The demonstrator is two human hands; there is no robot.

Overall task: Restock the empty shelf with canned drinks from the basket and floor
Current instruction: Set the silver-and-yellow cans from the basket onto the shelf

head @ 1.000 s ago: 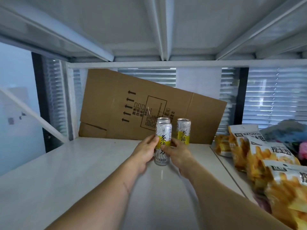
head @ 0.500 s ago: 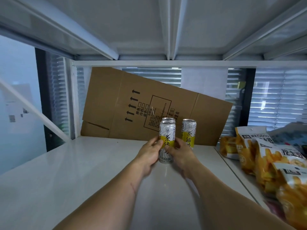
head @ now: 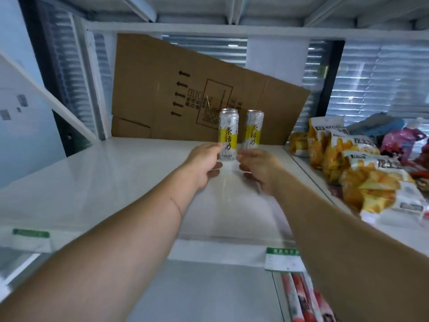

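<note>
1. Two canned drinks stand upright at the far end of the white shelf, the front can just left of the rear can, before a leaning cardboard sheet.
2. Your left hand and right hand flank the front can, fingers loose, gripping nothing; the left fingertips may be touching it.
3. This placement looks finished; next you will likely need to fetch more cans. The basket and floor are out of view.
4. Snack bags crowd the right.
</note>
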